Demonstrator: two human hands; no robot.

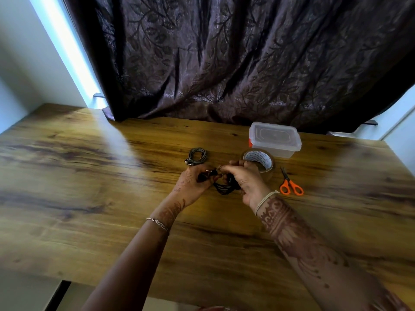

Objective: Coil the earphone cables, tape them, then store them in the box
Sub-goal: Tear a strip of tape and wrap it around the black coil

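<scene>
Item: black earphone cable [224, 188], glossy looped strands, was gripped by both curled hands, left hand [192, 183] and right hand [245, 181]. Round grey coil [197, 155] lay at 11 o'clock; clear plastic box [275, 140] at 1 o'clock.

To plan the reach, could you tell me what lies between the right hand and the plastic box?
The tape roll, seen in the head view, partly behind the right hand.

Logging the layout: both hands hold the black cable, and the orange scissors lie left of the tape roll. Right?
Not quite. The head view shows the orange scissors right of the tape roll; the left hand and right hand do hold the black cable.
</scene>
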